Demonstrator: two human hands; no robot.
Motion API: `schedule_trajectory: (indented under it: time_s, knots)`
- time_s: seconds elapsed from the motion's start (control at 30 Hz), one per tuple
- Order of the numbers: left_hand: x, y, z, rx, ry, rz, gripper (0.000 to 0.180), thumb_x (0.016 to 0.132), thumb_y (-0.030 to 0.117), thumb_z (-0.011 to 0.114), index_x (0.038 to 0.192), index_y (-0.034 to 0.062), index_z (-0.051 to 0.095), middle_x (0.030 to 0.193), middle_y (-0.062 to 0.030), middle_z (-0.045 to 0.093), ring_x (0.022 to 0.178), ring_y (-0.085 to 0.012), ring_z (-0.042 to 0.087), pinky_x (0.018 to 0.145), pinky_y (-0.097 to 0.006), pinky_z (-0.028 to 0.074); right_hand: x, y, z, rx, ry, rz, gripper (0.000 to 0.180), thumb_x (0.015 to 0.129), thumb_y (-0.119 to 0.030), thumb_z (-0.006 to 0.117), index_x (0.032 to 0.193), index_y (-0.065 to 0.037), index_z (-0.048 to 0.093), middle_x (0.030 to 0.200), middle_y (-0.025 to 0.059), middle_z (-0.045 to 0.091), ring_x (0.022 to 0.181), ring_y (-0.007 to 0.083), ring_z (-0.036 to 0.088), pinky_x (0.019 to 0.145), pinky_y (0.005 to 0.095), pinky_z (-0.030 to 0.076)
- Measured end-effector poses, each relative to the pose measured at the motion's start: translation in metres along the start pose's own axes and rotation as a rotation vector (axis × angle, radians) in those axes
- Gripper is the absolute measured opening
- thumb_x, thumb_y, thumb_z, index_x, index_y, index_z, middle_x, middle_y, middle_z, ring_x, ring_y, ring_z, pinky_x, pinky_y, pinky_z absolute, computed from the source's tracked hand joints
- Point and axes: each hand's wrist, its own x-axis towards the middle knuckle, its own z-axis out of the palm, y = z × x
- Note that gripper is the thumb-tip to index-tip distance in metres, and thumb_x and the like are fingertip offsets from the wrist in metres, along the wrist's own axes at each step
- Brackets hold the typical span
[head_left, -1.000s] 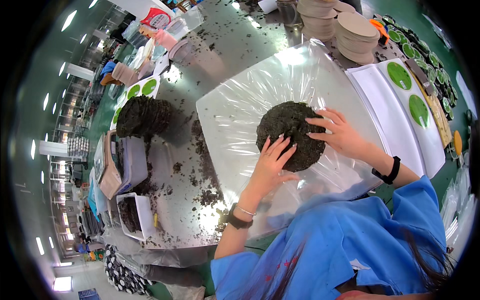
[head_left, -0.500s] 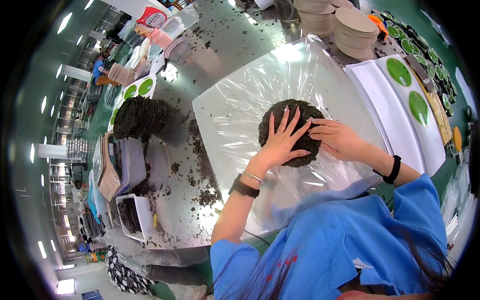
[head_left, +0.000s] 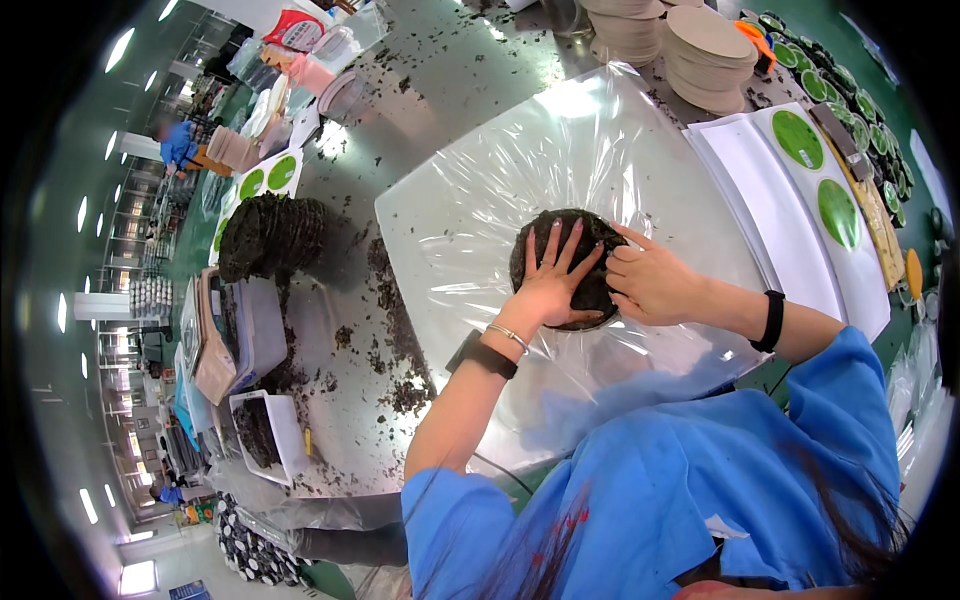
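Note:
A dark round disc (head_left: 590, 262) of flaky, pressed leaf, like dried seaweed, lies on a sheet of clear plastic film (head_left: 480, 230). My left hand (head_left: 548, 290) rests flat on top of it with fingers spread. At the disc's right edge is my right hand (head_left: 655, 285); its index finger reaches along the rim while the other fingers curl inward. Anything inside those curled fingers is hidden. Under the film is a pale, smooth board (head_left: 400, 205), and creases fan out from around the disc.
A stack of similar dark discs (head_left: 270, 237) stands at the left, near a white tub (head_left: 290, 440) of dark flakes. Dark crumbs litter the metal table (head_left: 340, 400). Round cardboard stacks (head_left: 708, 60) are at the back; white sheets with green round labels (head_left: 838, 214) lie right.
My right hand has gone from fairly straight fingers to curled ones, with the index at the rim. My left hand has shifted slightly left and stays spread on the disc.

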Motion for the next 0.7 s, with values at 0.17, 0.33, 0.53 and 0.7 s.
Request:
schedule_trajectory:
  time_s: [0.17,0.33,0.53,0.7]
  knots:
    - [-0.01,0.001,-0.004,-0.055,0.179,0.044,0.1,0.078,0.058,0.08,0.161,0.0221,0.036,0.171,-0.0189,0.012,0.158,-0.0426,0.007,0.124,-0.065,0.0,-0.002,-0.004,0.005,0.038,0.26,-0.047,0.022,0.098,-0.022,0.057,0.099,-0.003,0.067,0.105,0.0121,0.066,0.123,0.0271,0.057,0.127,0.0544,0.021]
    - [-0.065,0.049,-0.016,-0.459,0.54,-0.023,0.083,0.085,0.053,0.076,0.152,0.0112,0.048,0.162,-0.0217,0.034,0.156,-0.0389,0.022,0.125,-0.061,0.008,-0.071,-0.047,-0.039,1.113,-0.144,0.079,0.042,0.103,-0.028,0.056,0.137,-0.002,0.055,0.144,0.0179,0.053,0.141,0.0323,0.045,0.125,0.0483,0.026]
    - [-0.151,0.128,0.077,-0.051,0.577,-0.477,0.084,0.091,0.046,0.073,0.157,0.0084,0.036,0.156,-0.0256,0.038,0.15,-0.0429,0.032,0.121,-0.068,0.011,-0.129,-0.085,0.031,0.389,-0.018,0.321,0.086,0.092,-0.023,0.07,0.162,-0.002,0.024,0.169,0.0269,0.014,0.156,0.0478,0.013,0.127,0.0536,0.013]
    - [-0.212,0.087,0.083,-0.239,0.724,-0.629,0.039,0.094,0.02,0.071,0.128,0.0087,0.056,0.147,-0.0234,0.045,0.143,-0.0382,0.042,0.123,-0.063,0.017,-0.062,-0.076,0.025,0.081,0.223,0.317,0.094,0.085,-0.029,0.076,0.161,-0.004,0.027,0.168,0.0239,0.021,0.156,0.0462,0.014,0.127,0.0562,0.01]
